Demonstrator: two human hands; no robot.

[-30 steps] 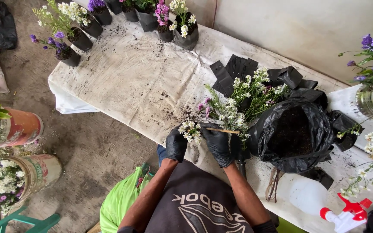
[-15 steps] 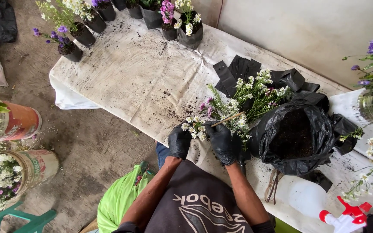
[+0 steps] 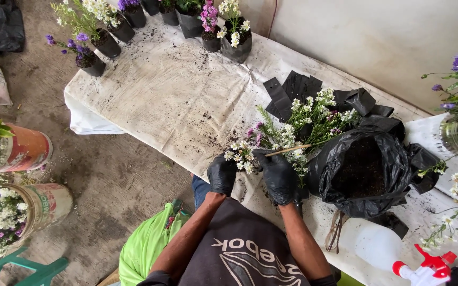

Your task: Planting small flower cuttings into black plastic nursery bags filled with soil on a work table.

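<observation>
Both my hands wear black gloves at the near edge of the table (image 3: 160, 95). My left hand (image 3: 221, 173) grips the base of a small clump of white flowers (image 3: 239, 152). My right hand (image 3: 278, 176) holds a thin wooden stick (image 3: 288, 150), which points right across the stems. Behind them lies a loose bunch of white and pink flowers (image 3: 306, 119). An open black bag of soil (image 3: 364, 169) stands just right of my right hand.
Several small black pots with purple, pink and white flowers (image 3: 208, 26) line the table's far edge. Flat black nursery bags (image 3: 292, 87) lie behind the bunch. A red and white spray bottle (image 3: 422, 265) sits at the near right. Buckets of flowers (image 3: 25, 153) stand on the floor at left.
Both hands have shifted slightly right and nearer with the flower clump. The stick has swung, its tip tilting up and then settling to point right.
</observation>
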